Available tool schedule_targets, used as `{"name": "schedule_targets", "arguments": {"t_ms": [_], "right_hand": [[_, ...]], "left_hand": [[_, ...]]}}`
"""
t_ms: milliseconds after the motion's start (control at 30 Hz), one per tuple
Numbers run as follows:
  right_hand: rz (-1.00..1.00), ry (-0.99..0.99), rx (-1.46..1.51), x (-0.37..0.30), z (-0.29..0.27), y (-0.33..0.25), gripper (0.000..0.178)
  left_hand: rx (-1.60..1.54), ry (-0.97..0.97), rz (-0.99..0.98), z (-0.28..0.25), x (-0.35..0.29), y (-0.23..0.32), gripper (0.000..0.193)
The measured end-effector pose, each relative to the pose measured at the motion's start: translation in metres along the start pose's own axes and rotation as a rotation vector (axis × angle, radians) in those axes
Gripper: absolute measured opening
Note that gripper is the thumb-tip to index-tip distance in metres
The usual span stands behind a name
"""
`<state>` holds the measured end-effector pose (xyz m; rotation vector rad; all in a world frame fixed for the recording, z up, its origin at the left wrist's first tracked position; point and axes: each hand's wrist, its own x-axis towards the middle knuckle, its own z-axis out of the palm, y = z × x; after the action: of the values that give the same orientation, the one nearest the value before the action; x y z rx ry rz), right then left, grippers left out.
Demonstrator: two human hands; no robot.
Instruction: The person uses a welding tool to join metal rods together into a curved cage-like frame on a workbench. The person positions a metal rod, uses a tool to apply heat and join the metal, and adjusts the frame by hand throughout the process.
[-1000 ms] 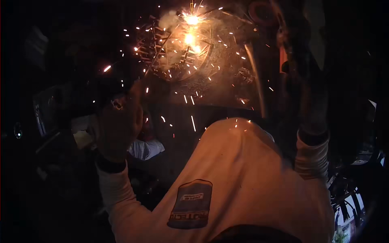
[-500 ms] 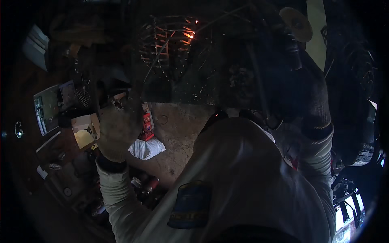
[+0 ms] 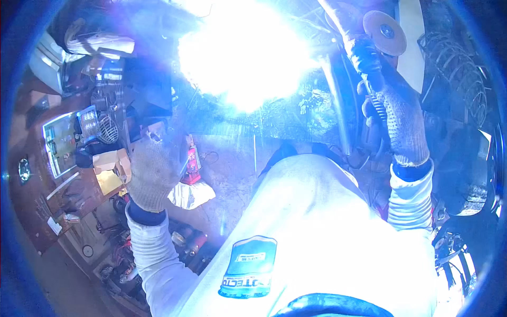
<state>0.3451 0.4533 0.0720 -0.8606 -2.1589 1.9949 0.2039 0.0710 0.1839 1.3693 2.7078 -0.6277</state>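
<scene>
A blinding white welding arc point(image 3: 245, 53) burns over the worktable point(image 3: 296, 124), and its glare hides the metalwork there. My right hand point(image 3: 404, 121), in a grey knitted glove, is closed round the dark handle of a welding electrode holder point(image 3: 364, 58). The holder's front end reaches up and left beside the glare; the rod's tip is lost in the light. Left of the table's near edge is my left hand point(image 3: 153, 174), also gloved. Its fingers are obscured, and whether it grips anything does not show.
A round disc point(image 3: 385, 33) stands at the back right, near coiled wire point(image 3: 457, 74). On the left are an open cardboard box point(image 3: 111, 171) and a wire-guarded fan-like object point(image 3: 108, 129). A red object point(image 3: 193, 165) and a white sack point(image 3: 191, 195) lie on the floor.
Small glowing orange spots on a dark metal lattice have given way to a brilliant arc that lights the whole room. Both hands stay in nearly the same places.
</scene>
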Motion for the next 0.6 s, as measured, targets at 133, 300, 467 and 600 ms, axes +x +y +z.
{"name": "schedule_targets", "arguments": {"t_ms": [133,300,467,600], "right_hand": [[0.195,-0.043,0.377,-0.006,0.001,-0.004,0.024],[0.073,-0.067,0.171,-0.007,0.0,0.001,0.029],[0.117,-0.009,0.234,-0.01,0.007,-0.011,0.027],[0.102,-0.063,0.151,-0.006,0.001,0.0,0.029]], "left_hand": [[0.237,0.015,0.065,0.0,-0.004,0.003,0.036],[0.36,0.27,0.126,0.003,-0.003,0.005,0.044],[0.327,0.217,0.093,-0.001,-0.001,0.008,0.044],[0.063,0.146,0.019,-0.003,0.006,0.006,0.041]]}}
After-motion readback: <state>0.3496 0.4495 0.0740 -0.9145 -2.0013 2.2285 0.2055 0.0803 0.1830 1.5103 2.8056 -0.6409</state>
